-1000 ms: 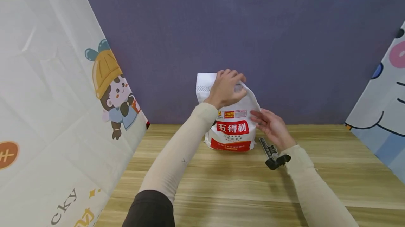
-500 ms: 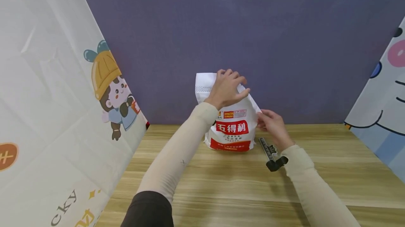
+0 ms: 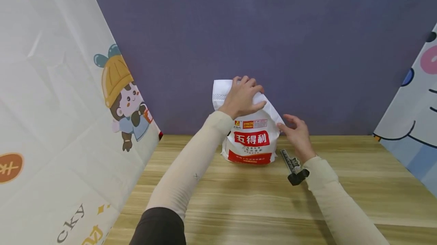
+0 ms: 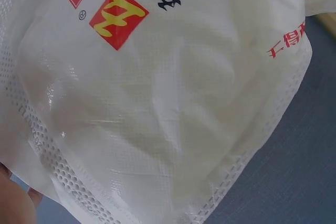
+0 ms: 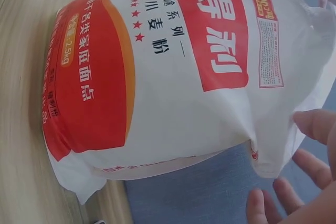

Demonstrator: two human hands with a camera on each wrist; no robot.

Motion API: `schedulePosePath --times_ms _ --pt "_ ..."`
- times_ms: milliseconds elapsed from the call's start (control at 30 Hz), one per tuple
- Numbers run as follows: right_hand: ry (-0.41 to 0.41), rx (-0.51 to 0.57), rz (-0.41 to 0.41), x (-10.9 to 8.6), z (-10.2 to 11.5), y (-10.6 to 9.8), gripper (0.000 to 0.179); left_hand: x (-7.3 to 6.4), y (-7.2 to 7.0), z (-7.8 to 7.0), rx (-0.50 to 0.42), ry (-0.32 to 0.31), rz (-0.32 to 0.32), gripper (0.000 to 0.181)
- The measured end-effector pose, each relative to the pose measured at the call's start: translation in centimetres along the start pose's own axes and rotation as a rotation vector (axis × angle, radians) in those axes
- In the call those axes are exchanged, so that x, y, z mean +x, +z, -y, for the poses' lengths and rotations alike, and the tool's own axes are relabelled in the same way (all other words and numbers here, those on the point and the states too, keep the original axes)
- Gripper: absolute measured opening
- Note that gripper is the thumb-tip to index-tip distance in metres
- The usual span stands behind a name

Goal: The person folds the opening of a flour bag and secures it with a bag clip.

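Note:
A white and red bag of flour (image 3: 252, 137) stands upright on the wooden table, its top right side slanting down as a folded flap. Over its top edge my left hand (image 3: 243, 97) grips the bag, with the fingers bent across the rim and the thumb spread in front. Fingertips of that hand (image 4: 16, 200) show at the lower left in the left wrist view, partly behind the bag. At the bag's right corner my right hand (image 3: 297, 135) touches the slanting edge with its thumb, while its other fingers are spread loosely beside and behind it.
A flat black and silver piece with ruler-like marks (image 3: 291, 160) lies on the table (image 3: 218, 203) right of the bag. A small black device (image 3: 298, 177) sits at my right wrist. Behind the bag rises a blue-grey panel (image 3: 259, 29); printed cartoon sheets (image 3: 61, 97) flank both sides.
The top right of the bag, gaping earlier, now lies folded into a straight slant. My right hand moved from the bag's side to its corner, and its fingers have since spread. The left stays on top.

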State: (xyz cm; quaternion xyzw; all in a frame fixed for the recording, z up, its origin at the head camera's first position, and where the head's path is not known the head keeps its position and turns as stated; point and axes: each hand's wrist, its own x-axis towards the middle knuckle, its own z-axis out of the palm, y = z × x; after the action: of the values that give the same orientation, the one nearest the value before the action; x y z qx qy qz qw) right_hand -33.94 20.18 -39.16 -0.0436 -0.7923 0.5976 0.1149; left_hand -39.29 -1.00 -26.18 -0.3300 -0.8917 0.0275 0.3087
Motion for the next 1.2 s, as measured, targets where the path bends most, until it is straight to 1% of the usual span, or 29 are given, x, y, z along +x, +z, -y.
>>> schedulePosePath --times_ms 133,200,267,400,500,700,867,1033,1200 --pt "-0.008 0.025 0.049 0.0 -0.1 0.1 0.061 -0.1 0.2 0.2 0.009 -0.002 0.019 0.041" --pt "-0.018 0.035 0.068 0.0 -0.1 0.1 0.060 -0.1 0.2 0.3 0.001 -0.001 0.018 0.041" --pt "-0.029 0.050 0.082 0.0 -0.2 0.2 0.060 -0.1 0.2 0.3 -0.004 0.004 0.015 0.040" --pt "-0.028 0.038 0.093 0.0 -0.2 0.3 0.058 -0.1 0.3 0.4 -0.013 0.017 0.009 0.038" --pt "-0.022 0.020 0.088 0.1 -0.2 0.4 0.054 -0.2 0.2 0.4 -0.010 0.019 0.012 0.037" --pt "-0.020 0.041 0.065 0.5 -0.4 0.7 0.047 -0.2 0.1 0.6 -0.016 0.012 0.030 0.035" --pt "0.025 0.031 0.052 0.8 -0.7 0.8 0.045 -0.1 -0.1 0.6 -0.030 0.015 0.036 0.030" --pt "0.040 0.057 0.023 1.1 -1.0 0.8 0.044 0.0 -0.1 0.7 -0.029 0.008 0.044 0.028" --pt "0.053 0.089 0.013 1.3 -1.3 0.7 0.042 -0.1 -0.1 0.8 -0.031 0.007 0.048 0.027"
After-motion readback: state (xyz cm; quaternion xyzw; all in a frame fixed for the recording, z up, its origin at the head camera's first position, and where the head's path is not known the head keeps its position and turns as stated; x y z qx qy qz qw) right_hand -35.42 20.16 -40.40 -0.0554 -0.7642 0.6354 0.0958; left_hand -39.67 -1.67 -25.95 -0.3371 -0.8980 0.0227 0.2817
